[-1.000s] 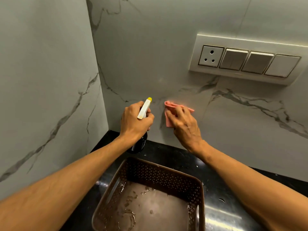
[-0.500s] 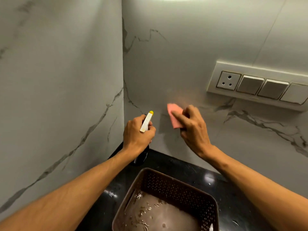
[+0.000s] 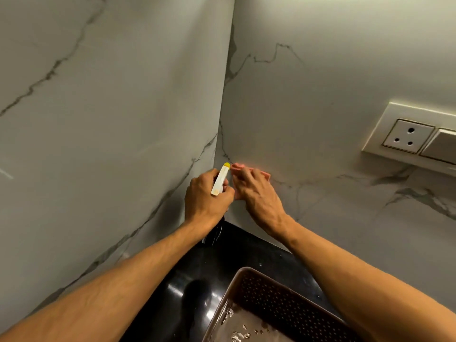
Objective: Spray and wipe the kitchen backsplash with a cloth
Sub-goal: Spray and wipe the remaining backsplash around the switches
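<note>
Now, nearest: wet brown basket point(image 3: 283, 299) seen on black counter point(image 3: 234, 255), under both forearms; could be clipped if stroke is pulled low. Spray bottle point(image 3: 219, 180) gripped by left hand point(image 3: 206, 198), fingers wrapped round neck, nozzle pointed toward wall. Pink cloth point(image 3: 264, 174) pressed onto backsplash point(image 3: 320, 95) near corner by right hand point(image 3: 259, 193), fingers laid fairly flat. Hands nearly touching: knuckles would be sprayed if trigger is squeezed. Farther right, socket plate point(image 3: 407, 134): risk if mist or runoff is carried there.

No lettering, brand or number can be read on the spray bottle point(image 3: 220, 180), switch plate point(image 3: 385, 114) or basket point(image 3: 283, 307).
</note>
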